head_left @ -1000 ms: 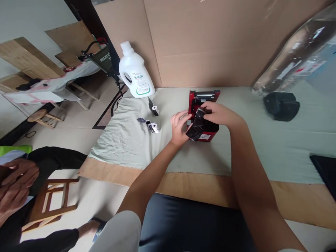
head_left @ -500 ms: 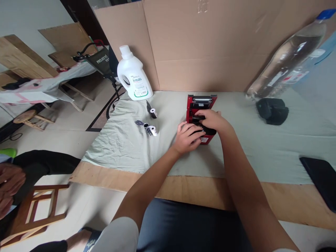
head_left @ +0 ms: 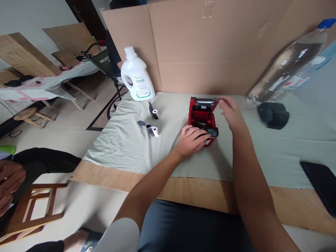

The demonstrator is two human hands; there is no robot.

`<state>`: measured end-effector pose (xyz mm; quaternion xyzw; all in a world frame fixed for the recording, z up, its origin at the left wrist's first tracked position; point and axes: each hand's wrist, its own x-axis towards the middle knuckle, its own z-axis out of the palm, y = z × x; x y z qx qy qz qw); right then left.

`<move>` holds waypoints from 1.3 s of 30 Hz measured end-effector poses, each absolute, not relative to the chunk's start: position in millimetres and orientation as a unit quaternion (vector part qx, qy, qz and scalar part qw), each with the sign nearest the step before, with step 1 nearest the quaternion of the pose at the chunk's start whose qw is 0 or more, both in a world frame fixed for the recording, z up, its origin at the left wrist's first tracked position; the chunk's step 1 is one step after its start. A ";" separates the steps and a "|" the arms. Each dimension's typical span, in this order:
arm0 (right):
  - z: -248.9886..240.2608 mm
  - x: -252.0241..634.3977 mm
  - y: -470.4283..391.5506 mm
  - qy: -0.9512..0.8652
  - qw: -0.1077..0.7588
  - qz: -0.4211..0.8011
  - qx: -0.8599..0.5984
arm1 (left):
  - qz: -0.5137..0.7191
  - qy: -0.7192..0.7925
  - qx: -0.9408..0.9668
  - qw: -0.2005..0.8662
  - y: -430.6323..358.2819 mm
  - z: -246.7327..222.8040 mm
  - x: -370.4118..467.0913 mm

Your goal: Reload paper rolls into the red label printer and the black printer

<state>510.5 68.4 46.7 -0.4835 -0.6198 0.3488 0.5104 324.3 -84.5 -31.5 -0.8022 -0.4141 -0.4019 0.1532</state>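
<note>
A small red and black device (head_left: 203,117) stands on the pale green cloth with its lid raised, so its red inside and a metal roller under the lid show. My left hand (head_left: 193,140) lies over the front left edge of the device, its fingers bent around the black front part. At the lid's right corner is my right hand (head_left: 230,111), fingertips closed against the edge. To the left of the device lie two small white paper rolls, one at the back (head_left: 155,113) and one nearer (head_left: 155,131), beside dark crumpled strips.
A white detergent bottle (head_left: 139,78) and a large clear bottle (head_left: 286,61) stand by the cardboard wall (head_left: 194,45). A black object (head_left: 273,114) and black phone-like slab (head_left: 319,185) lie right. Another person's hands (head_left: 10,182) show far left.
My right hand has come out of the device and moved right and up to the lid's corner. The inside of the device is now uncovered. My left hand stays at the front.
</note>
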 end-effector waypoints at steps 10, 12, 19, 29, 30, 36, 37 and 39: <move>-15.7 514.6 52.9 -0.592 0.556 0.396 -0.429 | -0.393 -0.413 -0.802 0.176 -87.3 -26.2 331.0; -33.2 521.9 46.1 -0.579 0.542 0.454 -0.406 | -0.390 -0.413 -0.804 0.176 -86.8 -26.5 333.3; -44.9 506.7 30.7 -0.531 0.566 0.546 -0.316 | -0.442 -0.488 -0.746 0.099 -80.6 -24.2 320.2; -44.7 502.7 27.7 -0.498 0.572 0.562 -0.330 | -0.534 -0.535 -0.654 -0.022 -62.7 -28.0 303.0; -44.5 502.1 27.5 -0.500 0.572 0.558 -0.333 | -0.533 -0.537 -0.654 -0.022 -61.6 -28.4 304.3; -48.4 500.6 25.2 -0.544 0.577 0.501 -0.347 | -0.506 -0.551 -0.663 -0.003 -64.2 -30.1 304.3; -49.5 500.9 24.9 -0.546 0.579 0.495 -0.348 | -0.498 -0.555 -0.666 0.000 -65.8 -30.3 303.5; -51.1 501.7 24.1 -0.544 0.584 0.494 -0.345 | -0.484 -0.562 -0.671 0.006 -69.1 -30.3 302.0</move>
